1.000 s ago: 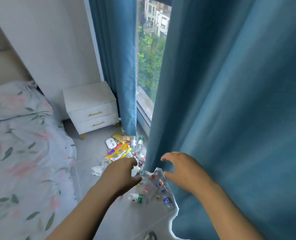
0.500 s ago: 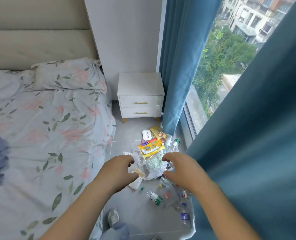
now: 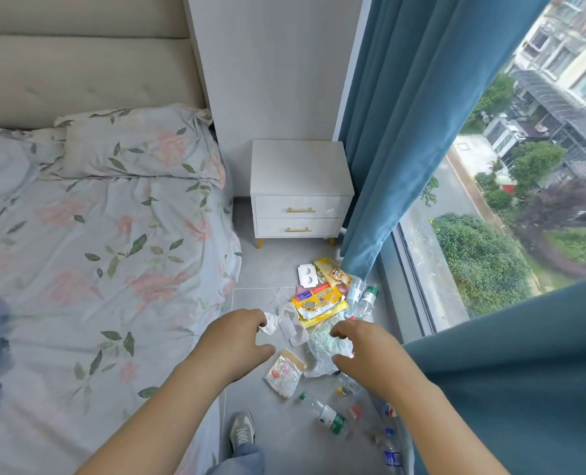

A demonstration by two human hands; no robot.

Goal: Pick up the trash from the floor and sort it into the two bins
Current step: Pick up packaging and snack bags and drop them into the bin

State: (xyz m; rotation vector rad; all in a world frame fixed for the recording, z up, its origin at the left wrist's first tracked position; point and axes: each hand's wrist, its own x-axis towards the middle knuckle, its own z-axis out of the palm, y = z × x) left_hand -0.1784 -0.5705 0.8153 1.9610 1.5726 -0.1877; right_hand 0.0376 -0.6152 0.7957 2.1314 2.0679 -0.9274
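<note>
- Reaching down with both arms, the person holds the left hand (image 3: 236,337) and the right hand (image 3: 363,351) over a heap of trash on the floor (image 3: 267,262), in the strip between the bed (image 3: 96,252) and the window (image 3: 490,234).
- Both hands are spread, fingers loosely curled, and neither is clamped on anything; they look to hover above the litter, not touch it.
- The trash lies scattered from the nightstand (image 3: 300,186) back toward the person's shoe (image 3: 241,430): yellow snack wrappers (image 3: 319,301), a white card with two holes (image 3: 307,275), crumpled white paper (image 3: 272,323), a clear plastic bag (image 3: 325,351), a small clear packet (image 3: 284,375) and several plastic bottles, one with a green cap (image 3: 324,411).
- No bin shows in this view, so the sorting has yet to start.
- To do the pick-up well, I would take one kind at a time: pinch the loose paper and wrappers by an edge, and grip bottles round the body so they do not roll.
- The clear bag will crumple and may drag small bits with it; lift it slowly.
- Writing: the yellow wrappers carry a red and blue band and cartoon figures, and the bottle has a green and white label, but the print is probably too small to read from here.
</note>
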